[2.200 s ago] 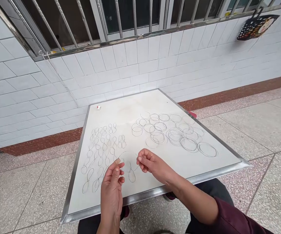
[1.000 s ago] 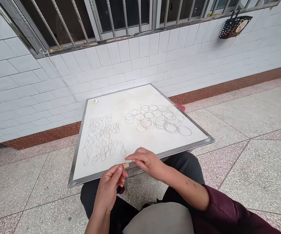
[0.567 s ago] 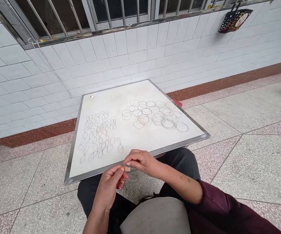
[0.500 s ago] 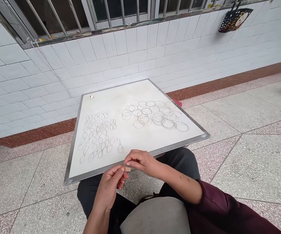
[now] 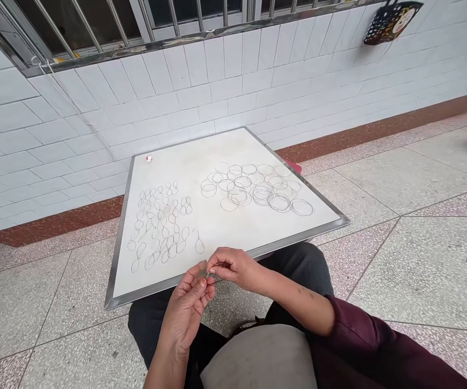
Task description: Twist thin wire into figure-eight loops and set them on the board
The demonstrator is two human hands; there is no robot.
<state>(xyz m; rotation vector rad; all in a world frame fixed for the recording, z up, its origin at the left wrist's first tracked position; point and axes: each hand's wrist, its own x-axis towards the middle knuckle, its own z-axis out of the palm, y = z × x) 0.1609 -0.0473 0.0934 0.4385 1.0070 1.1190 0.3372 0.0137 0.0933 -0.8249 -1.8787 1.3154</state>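
**Hands together on a short wire at the board's near edge**

Seated worker, view looking down over the lap. The left hand (image 5: 187, 305) and right hand (image 5: 236, 268) meet just above the near edge of a white board (image 5: 233, 151) with a metal frame. They are together and clamped on one thin wire (image 5: 208, 275): the fingertips of both close on it from either side. A short end of it pokes out between them. The rest is hidden by the fingers or too fine to follow, so the shape in hand cannot be told.

On the board, left of centre, lies a dense group of figure-eight loops (image 5: 156, 221), wire-thin and dark. One single loop (image 5: 199, 243) sits apart, just beyond the hands and nearest to them. To the right lies a looser group of round rings (image 5: 253, 189), many overlapping. A small red-and-white object (image 5: 149, 159) sits near the far left corner.

The board's near edge sits just over dark trousers (image 5: 298, 265). A maroon sleeve (image 5: 363, 340) covers the upper right arm. Beyond the board: a tiled wall (image 5: 75, 129) and a speckled floor (image 5: 419, 270).
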